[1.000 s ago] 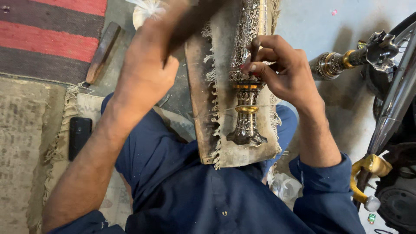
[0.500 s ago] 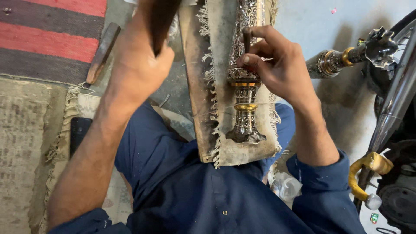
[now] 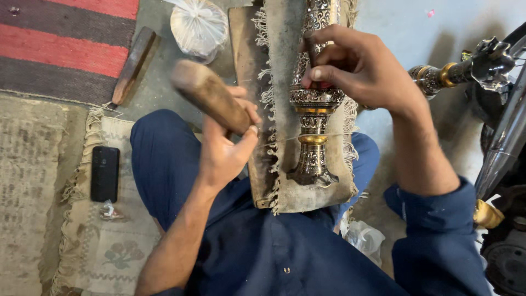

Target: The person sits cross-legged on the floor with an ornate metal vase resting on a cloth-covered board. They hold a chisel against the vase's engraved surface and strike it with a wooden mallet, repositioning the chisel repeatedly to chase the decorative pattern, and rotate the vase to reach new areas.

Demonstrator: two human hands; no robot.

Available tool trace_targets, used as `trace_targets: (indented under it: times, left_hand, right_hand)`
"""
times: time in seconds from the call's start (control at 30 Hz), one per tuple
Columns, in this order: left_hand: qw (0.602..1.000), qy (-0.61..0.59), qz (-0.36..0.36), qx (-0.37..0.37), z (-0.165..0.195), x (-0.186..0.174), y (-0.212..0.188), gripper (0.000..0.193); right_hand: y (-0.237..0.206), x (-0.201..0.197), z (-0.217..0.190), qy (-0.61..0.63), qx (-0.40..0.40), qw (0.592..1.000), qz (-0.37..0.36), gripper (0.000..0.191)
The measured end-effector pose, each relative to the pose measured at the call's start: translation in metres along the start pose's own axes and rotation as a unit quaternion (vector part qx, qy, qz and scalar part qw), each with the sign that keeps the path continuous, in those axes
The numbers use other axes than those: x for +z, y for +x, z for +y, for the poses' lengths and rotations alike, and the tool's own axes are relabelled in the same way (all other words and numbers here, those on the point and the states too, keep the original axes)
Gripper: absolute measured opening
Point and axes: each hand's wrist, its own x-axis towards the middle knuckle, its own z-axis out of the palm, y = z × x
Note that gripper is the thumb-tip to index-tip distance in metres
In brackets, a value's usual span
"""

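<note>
An engraved silver and gold metal stem [image 3: 312, 159] lies lengthwise on a fringed grey cloth [image 3: 282, 66] over a wooden board [image 3: 244, 44] resting on my lap. My right hand [image 3: 361, 68] presses down on the stem's upper part and pinches a thin dark punch [image 3: 311, 52] against it. My left hand [image 3: 224, 148] grips the handle of a wooden mallet [image 3: 205, 93], whose head hangs in the air left of the stem, apart from the punch.
A black phone [image 3: 104, 173] lies on a woven mat at the left. A wooden-handled tool [image 3: 131, 66] and a tied plastic bag [image 3: 199, 26] lie on the floor beyond my knee. A second ornate metal piece [image 3: 433, 77] and motorcycle parts [image 3: 504, 142] crowd the right side.
My left hand with the mallet has dropped from high over the board to a lower spot left of the stem. My right hand has stayed on the stem with the punch.
</note>
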Motion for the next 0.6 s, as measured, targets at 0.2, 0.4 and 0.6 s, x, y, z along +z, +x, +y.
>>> trace_targets:
  times: [0.2,0.4,0.6]
  left_hand:
    - [0.995,0.094,-0.015,0.006,-0.005,-0.004,-0.003,0.045]
    - [0.968,0.233,-0.037,-0.081,0.016,-0.031,0.026,0.052]
    - [0.945,0.323,-0.039,-0.046,0.023,-0.047,0.057,0.065]
  right_hand:
    - [0.007,-0.008,-0.003,-0.045,-0.035,0.997,-0.061,0.036]
    - [0.009,-0.008,0.009,-0.022,-0.036,0.998,-0.039,0.041]
    - [0.01,-0.007,0.008,-0.041,-0.065,0.996,-0.04,0.039]
